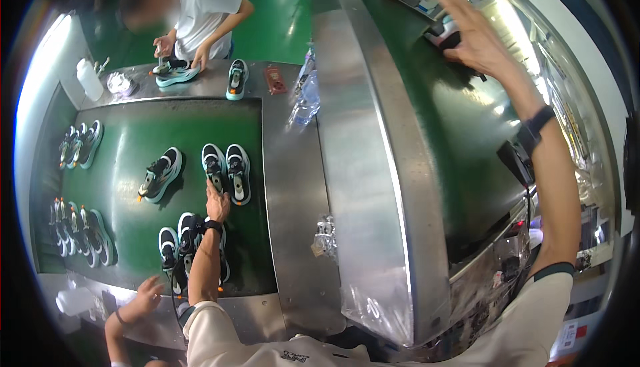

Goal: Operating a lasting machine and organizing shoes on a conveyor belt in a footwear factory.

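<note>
Along the right-hand part of the left green belt [127,134], our left hand [217,205] is at the heel end of a black-and-white shoe [212,159]; its fingers touch the heel, though we cannot tell whether they close on it. Just beside it, to the right, stands a matching shoe [238,174], and a lone shoe [161,174] lies slanted to the left. Over the right green belt [480,127], our right hand [481,44] has its fingers stretched out and the thumb set apart, around a dark and pale item [448,38], perhaps another shoe; whether they grip it, we cannot tell.

With our arms so far apart, we judge that watching both hands at once is hard, and a loose hold on either side could let something tip or slip. Our left forearm passes over a cluster of shoes [168,247], so a low sweep might knock one, or the black cable [175,280] might snag. A co-worker's hand [143,298] is near that cluster too; reaching there together could end in a bump.
</note>
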Demonstrator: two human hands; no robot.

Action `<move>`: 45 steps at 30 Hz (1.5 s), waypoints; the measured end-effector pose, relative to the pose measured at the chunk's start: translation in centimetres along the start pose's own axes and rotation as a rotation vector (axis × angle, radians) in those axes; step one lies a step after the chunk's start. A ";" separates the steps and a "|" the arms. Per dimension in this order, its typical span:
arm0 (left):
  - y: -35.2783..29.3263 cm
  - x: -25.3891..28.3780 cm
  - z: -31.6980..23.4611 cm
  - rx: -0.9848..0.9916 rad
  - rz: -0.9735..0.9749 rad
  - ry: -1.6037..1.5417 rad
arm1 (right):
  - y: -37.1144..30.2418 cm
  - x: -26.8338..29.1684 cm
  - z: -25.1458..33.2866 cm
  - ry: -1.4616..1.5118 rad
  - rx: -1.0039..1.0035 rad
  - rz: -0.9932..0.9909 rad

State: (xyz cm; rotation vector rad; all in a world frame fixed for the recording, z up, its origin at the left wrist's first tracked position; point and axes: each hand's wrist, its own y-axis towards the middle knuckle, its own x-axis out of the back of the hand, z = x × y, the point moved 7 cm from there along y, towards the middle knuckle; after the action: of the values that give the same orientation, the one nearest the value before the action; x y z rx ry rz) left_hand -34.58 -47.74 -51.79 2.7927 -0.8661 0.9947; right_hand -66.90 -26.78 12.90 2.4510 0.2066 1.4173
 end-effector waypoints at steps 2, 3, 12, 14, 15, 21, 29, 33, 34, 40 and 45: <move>0.2 -0.7 0.7 -0.036 -0.024 0.007 | -0.3 -2.0 -0.2 -0.018 -0.047 0.194; 0.1 -0.9 0.6 -0.023 -0.020 -0.018 | -0.7 -1.7 -0.5 -0.029 -0.057 0.198; -1.7 0.6 1.4 -0.119 0.081 -0.096 | -9.3 8.9 -0.6 -0.324 -0.068 0.069; -7.1 1.1 -1.7 -0.359 -0.065 -0.011 | -13.2 14.9 -1.9 -0.280 -0.207 -0.054; -10.2 1.1 -2.5 -0.218 0.047 -0.067 | -15.4 17.8 -2.2 -0.252 -0.362 -0.062; -39.9 -1.5 -22.9 -0.097 1.255 -0.684 | -35.1 35.6 3.0 0.145 -0.778 -0.509; -66.0 1.9 -46.8 0.041 2.454 -1.226 | -59.1 40.8 23.6 0.574 -1.400 -0.764; -80.3 1.9 -43.2 0.125 2.734 -0.789 | -71.3 41.4 36.5 0.426 -1.844 -0.700; -82.9 1.6 -41.4 0.229 2.753 -0.691 | -73.7 42.2 40.4 0.419 -1.949 -0.793; -98.7 1.8 -37.3 0.000 2.593 -0.390 | -81.9 46.3 62.3 0.535 -1.826 -1.465; -112.2 4.2 -32.6 -0.643 2.442 -0.256 | -86.0 50.6 73.9 -0.261 -2.197 -1.205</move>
State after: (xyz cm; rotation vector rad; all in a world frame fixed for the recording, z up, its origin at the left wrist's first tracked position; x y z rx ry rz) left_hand 8.42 52.08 -8.64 0.1194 -3.3300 -0.1164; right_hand 24.61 54.38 -8.36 0.3052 -0.0277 0.1168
